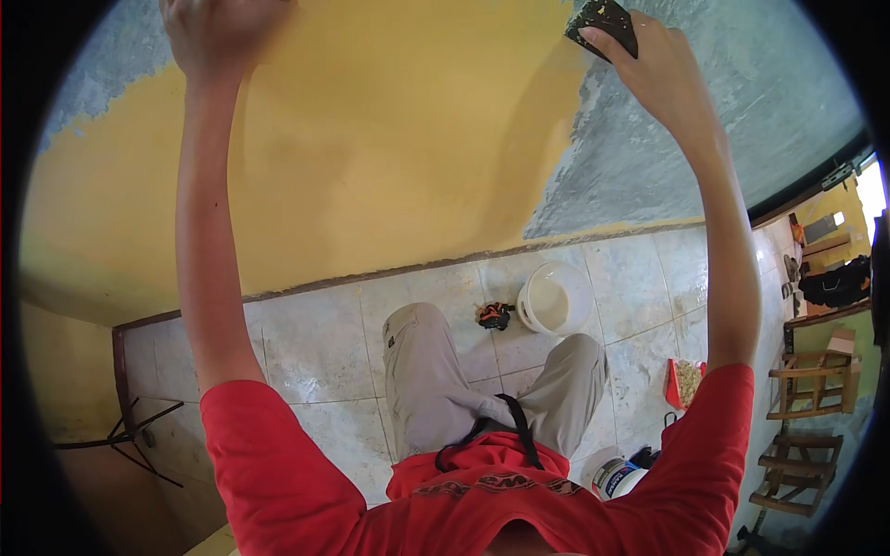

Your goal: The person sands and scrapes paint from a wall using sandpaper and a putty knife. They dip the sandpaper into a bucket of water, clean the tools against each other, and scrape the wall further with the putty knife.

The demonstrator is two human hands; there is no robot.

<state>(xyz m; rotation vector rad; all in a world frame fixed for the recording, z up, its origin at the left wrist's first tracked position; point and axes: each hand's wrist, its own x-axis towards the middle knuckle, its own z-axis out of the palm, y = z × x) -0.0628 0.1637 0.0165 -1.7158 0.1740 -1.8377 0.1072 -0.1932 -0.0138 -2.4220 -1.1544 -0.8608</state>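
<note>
My right hand (663,65) grips a dark, flat-sided block (603,26) flecked with yellow bits, its thumb along the near side. It is raised at the wall where yellow paint (399,139) meets a bare grey patch (677,157) with a ragged edge. Up at the top left, my left hand (222,32) is near the wall, close to another grey patch (120,56). Its fingers are blurred and partly cut off by the frame, so whether it holds anything is hidden.
On the tiled floor stand a white bucket (556,298), a black-and-orange bundle (495,315), a red dustpan (684,382) with debris and a labelled paint tub (614,477). Wooden stools (799,473) line the right; a thin black metal stand (130,434) is at left.
</note>
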